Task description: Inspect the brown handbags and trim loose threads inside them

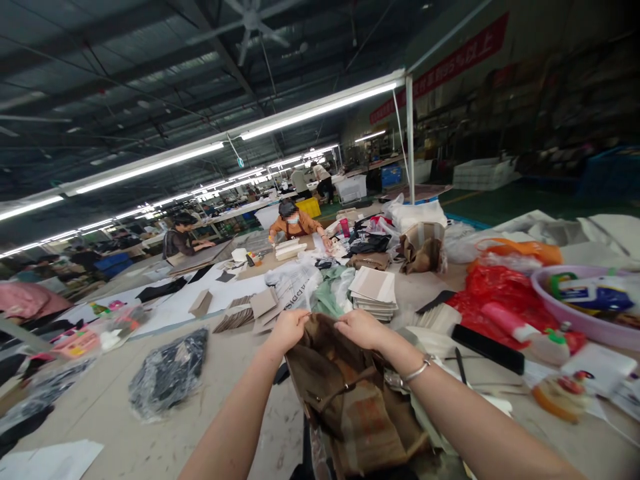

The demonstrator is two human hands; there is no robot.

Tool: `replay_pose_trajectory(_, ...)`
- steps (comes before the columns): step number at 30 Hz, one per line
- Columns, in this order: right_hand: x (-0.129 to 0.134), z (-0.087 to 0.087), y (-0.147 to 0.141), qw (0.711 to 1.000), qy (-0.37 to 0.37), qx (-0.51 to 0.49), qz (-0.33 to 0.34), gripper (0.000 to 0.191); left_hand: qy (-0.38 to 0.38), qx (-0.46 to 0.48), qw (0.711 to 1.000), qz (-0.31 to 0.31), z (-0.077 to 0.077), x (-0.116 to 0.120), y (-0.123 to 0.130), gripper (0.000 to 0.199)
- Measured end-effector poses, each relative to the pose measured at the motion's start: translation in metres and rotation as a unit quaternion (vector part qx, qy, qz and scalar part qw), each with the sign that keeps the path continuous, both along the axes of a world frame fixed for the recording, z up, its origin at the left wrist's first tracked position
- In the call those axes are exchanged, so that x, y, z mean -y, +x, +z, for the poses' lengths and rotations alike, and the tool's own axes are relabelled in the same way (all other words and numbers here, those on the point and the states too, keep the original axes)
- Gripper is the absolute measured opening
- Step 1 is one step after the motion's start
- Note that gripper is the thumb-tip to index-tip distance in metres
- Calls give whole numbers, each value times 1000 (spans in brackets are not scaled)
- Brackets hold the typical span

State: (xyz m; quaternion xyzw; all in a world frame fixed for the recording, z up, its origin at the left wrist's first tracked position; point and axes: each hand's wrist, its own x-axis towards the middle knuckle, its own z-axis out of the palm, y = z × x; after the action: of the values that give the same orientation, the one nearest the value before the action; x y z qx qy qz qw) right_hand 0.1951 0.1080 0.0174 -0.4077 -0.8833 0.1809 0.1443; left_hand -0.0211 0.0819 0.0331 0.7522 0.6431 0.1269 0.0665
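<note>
A brown bag (360, 407) stands open-mouthed toward me at the bottom centre, its inside showing paper-like material and a strap with a small metal fitting. Closed around the upper left part of its rim is my left hand (290, 330). My right hand (361, 328), with a bracelet on its wrist, pinches the rim at the upper right. Both hands are apart, with a stretch of the bag's edge between them. Just beyond them lies a stack of beige pieces (374, 293).
A plastic-wrapped dark bundle (170, 373) lies on the table at left. To the right are a black phone (487, 349), red plastic bags (500, 300), a lilac basin (555, 300) and a glue pot (560, 400). A masked person (295, 223) works across the table.
</note>
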Motion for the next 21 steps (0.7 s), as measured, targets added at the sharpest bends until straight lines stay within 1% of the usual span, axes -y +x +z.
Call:
replay_pose_trajectory(4,2,3,-3,1000,-11,-5,0,39,-12,-40,999,24,5,1,3,27)
replay_pose_trajectory(7,2,-2,-4,999,-35,-34,0,41,-11,-37,999,30,7,7,1,25)
replay_pose_trajectory(9,-3,-8,-4,997,-51,-52,7,41,-10,6,1000,-11,5,10,-2,27)
replay_pose_trajectory(10,-6,-11,-4,997,-51,-59,13,40,-3,24,1000,-18,4,11,-4,29)
replay_pose_trajectory(12,-12,-16,-3,996,-55,-70,15,40,-4,33,999,-7,1,11,-7,30)
replay_pose_trajectory(14,-15,-19,-2,995,-60,-78,25,41,-12,21,999,22,0,12,-8,30)
replay_pose_trajectory(16,-15,-21,-2,994,-62,-81,30,41,-11,8,999,37,-1,14,-8,30)
replay_pose_trajectory(19,-17,-27,-3,994,-63,-80,33,41,15,7,1000,7,-4,14,-9,29)
replay_pose_trajectory(21,-21,-32,-3,993,-69,-84,43,42,27,-1,1000,0,-8,11,-8,29)
